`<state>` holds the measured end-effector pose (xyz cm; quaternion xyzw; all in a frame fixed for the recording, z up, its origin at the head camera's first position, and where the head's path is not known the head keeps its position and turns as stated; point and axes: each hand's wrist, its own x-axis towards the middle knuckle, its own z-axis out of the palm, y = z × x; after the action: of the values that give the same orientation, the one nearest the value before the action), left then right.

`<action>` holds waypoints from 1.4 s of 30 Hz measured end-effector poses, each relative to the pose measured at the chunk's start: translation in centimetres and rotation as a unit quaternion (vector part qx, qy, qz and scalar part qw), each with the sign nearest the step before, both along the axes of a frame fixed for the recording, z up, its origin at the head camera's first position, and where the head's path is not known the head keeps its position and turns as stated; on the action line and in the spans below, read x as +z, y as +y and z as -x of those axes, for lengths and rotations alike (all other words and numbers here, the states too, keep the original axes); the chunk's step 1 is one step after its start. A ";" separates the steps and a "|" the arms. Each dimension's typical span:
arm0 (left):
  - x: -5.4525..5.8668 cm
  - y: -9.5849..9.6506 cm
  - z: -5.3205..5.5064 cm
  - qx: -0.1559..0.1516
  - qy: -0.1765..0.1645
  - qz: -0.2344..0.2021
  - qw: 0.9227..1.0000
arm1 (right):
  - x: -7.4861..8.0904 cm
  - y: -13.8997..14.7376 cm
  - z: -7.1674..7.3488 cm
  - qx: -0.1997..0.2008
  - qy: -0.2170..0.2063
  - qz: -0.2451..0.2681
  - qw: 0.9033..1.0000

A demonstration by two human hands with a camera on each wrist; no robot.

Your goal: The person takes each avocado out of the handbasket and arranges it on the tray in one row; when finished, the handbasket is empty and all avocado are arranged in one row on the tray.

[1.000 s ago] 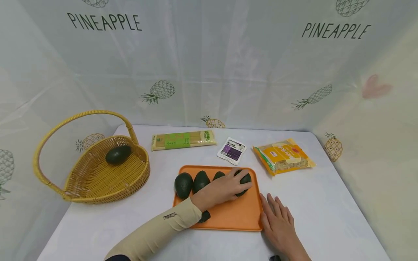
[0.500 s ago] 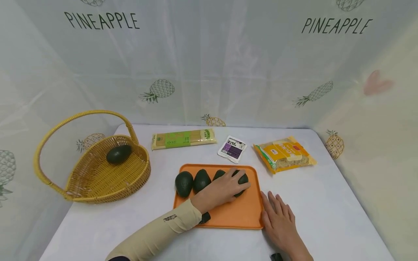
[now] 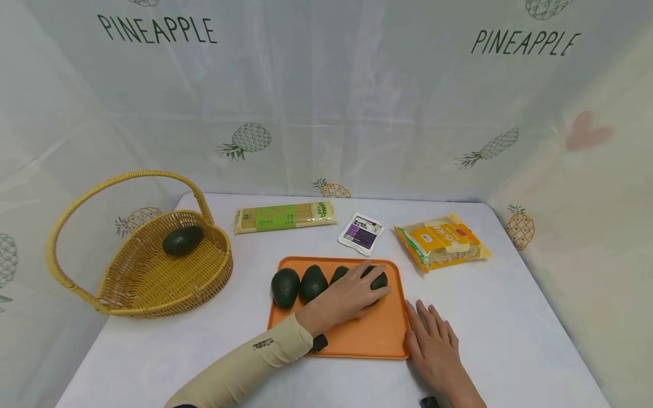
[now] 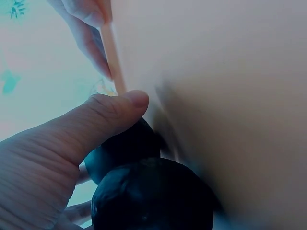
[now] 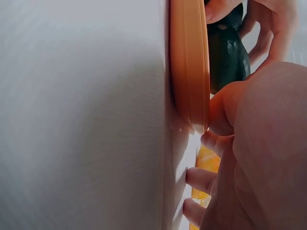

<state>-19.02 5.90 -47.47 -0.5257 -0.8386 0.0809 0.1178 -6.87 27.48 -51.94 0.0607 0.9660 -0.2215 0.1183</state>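
In the head view an orange tray (image 3: 367, 340) bears several dark green avocados. My left hand (image 3: 344, 297) reaches across it and grips the rightmost avocado (image 3: 379, 280) with spread, bent fingers. In the left wrist view my thumb lies along an avocado (image 4: 127, 146), and another avocado (image 4: 153, 196) is nearer the camera. To the left in the row are an avocado (image 3: 284, 288), a second avocado (image 3: 313, 283) and a partly hidden avocado (image 3: 339, 274). My right hand (image 3: 436, 351) rests at the tray's right edge, fingers extended, thumb touching the rim (image 5: 189, 72).
A yellow wicker basket (image 3: 168, 283) with an arched handle stands at the left, one avocado (image 3: 182, 241) inside. Behind the tray lie a long noodle pack (image 3: 285, 217), a small white-and-purple packet (image 3: 360, 233) and an orange-yellow food bag (image 3: 442, 242). A curtain hangs behind the table.
The left hand and the rightmost avocado have shifted slightly left on the tray. The right hand stays at the tray's edge. The view moves a little with the head.
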 end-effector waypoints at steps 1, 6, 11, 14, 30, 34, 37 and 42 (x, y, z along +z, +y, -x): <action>0.0 0.0 0.0 0.000 0.003 -0.001 1.000 | 0.0 0.0 0.0 0.000 0.000 -0.002 1.000; -0.2 0.0 0.0 0.000 0.017 -0.007 1.000 | -0.1 -0.1 0.0 -0.003 0.002 -0.007 1.000; -0.1 0.0 0.0 0.000 0.033 -0.006 0.999 | -0.2 -0.2 0.0 -0.005 0.003 -0.007 1.000; -0.1 -0.1 0.0 -0.002 0.033 -0.010 0.999 | -0.2 -0.2 0.0 -0.004 0.004 -0.007 1.000; 0.1 -0.9 0.1 -0.004 -0.030 -0.063 0.998 | 0.0 -0.3 0.0 -0.002 0.002 -0.007 1.000; 0.6 -2.2 0.3 0.004 -0.193 -0.159 0.968 | 0.0 -0.4 0.1 -0.004 0.000 -0.006 1.000; 0.7 -3.2 0.5 0.013 -0.311 -0.259 0.914 | -0.1 -0.5 0.2 -0.008 -0.003 -0.009 1.000; 0.4 -4.5 0.9 -0.028 -0.416 -0.386 0.823 | -0.1 -0.5 0.2 -0.012 -0.005 -0.012 1.000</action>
<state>-19.93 1.40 -47.03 -0.4438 -0.7556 -0.4794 -0.0467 -7.09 26.98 -52.07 0.0747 0.9673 -0.2107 0.1197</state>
